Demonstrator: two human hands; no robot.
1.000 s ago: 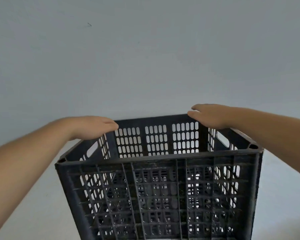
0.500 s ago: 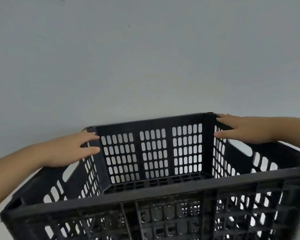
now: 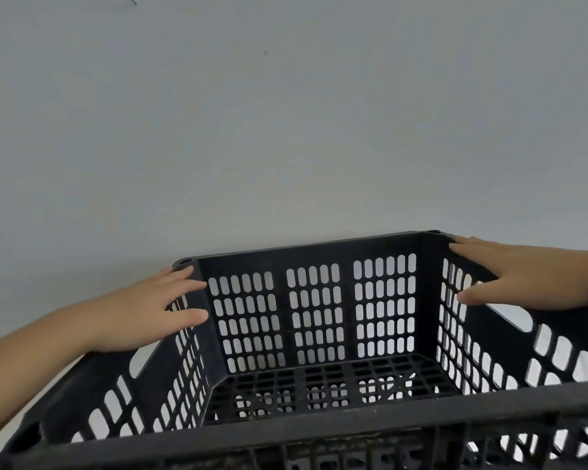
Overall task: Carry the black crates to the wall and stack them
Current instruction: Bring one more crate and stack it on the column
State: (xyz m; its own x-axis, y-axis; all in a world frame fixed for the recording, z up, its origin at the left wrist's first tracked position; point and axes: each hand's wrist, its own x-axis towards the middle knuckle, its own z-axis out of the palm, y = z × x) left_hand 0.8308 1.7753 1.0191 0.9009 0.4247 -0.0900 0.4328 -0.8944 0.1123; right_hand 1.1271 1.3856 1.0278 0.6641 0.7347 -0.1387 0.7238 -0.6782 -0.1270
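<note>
A black slotted plastic crate point(image 3: 314, 254) fills the lower half of the head view, open side up, with its far wall close to the pale grey wall point(image 3: 286, 113). It is empty; I see its grid floor. My left hand point(image 3: 143, 310) rests on the left side rim near the far left corner, fingers stretched out and thumb on the inner side. My right hand point(image 3: 523, 276) lies on the right side rim near the far right corner, fingers straight and thumb pointing inward. What is under the crate is hidden.
The plain grey wall takes up the whole upper part of the view, with a few small dark marks point(image 3: 265, 53). A strip of light surface point(image 3: 14, 327) shows left of the crate.
The crate has dropped lower in the view and shows more of its inside. Both hands have slid from the far corners back onto the side rims and flattened out.
</note>
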